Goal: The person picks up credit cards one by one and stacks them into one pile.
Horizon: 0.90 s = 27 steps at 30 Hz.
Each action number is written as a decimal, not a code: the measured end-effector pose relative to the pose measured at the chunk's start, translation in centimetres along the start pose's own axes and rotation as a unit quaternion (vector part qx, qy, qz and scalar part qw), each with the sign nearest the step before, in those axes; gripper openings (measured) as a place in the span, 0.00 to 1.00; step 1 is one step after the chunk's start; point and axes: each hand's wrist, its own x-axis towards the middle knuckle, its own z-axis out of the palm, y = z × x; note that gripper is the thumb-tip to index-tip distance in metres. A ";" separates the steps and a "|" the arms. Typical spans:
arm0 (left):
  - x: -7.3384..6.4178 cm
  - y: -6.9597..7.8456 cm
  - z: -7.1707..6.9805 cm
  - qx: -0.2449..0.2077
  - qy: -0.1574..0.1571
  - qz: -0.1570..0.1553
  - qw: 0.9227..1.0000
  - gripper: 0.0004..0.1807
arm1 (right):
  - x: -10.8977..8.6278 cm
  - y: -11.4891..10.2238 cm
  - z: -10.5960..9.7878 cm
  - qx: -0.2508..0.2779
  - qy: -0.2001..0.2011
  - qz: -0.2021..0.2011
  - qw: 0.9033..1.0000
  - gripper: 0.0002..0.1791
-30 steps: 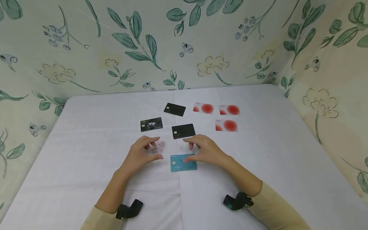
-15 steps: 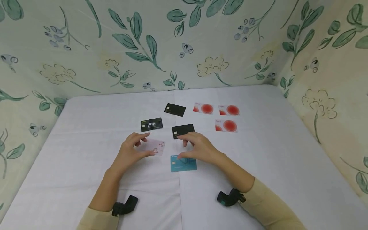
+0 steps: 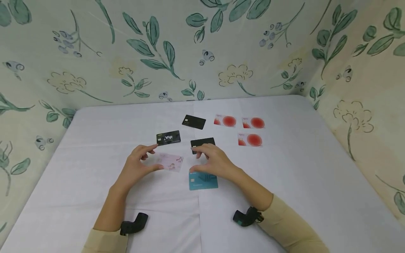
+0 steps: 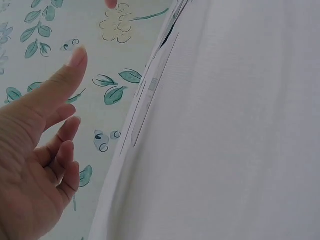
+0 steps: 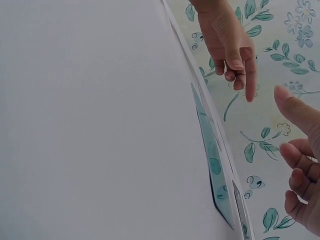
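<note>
White-clothed table (image 3: 79,175) fills lower frame. Left hand (image 3: 137,163) and right hand (image 3: 216,161) hover mid-frame, thumbs spread wide from fingers, nothing held. Teal chip card (image 3: 204,182) lies flat below right thumb, lower center; pink floral card (image 3: 173,162) flat near left fingertips, left of center. Black cards (image 3: 168,137) around center, red-circle cards (image 3: 254,140) right. Imo thin cards: tip edge up first, pinch long sides, don't drag cloth.

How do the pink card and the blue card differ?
The pink card is pale with a flower print; the blue card is deeper-toned with a chip-like square. The pink card lies nearer the left hand, the blue card nearer the right hand. Both lie flat on the white cloth.
</note>
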 end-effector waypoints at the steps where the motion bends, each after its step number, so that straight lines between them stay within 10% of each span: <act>1: 0.0 -0.1 0.0 -0.002 -0.006 -0.006 1.000 0.39 | 0.1 -0.1 0.1 0.002 0.001 0.002 1.000 0.37; 9: 0.2 -1.7 0.0 -0.004 -0.054 -0.065 0.996 0.40 | 1.0 -0.7 0.9 -0.004 -0.020 0.029 0.999 0.39; 27: 0.2 -3.5 1.2 0.061 -0.069 -0.059 0.994 0.37 | 2.6 -0.6 3.3 -0.076 -0.097 0.064 0.990 0.39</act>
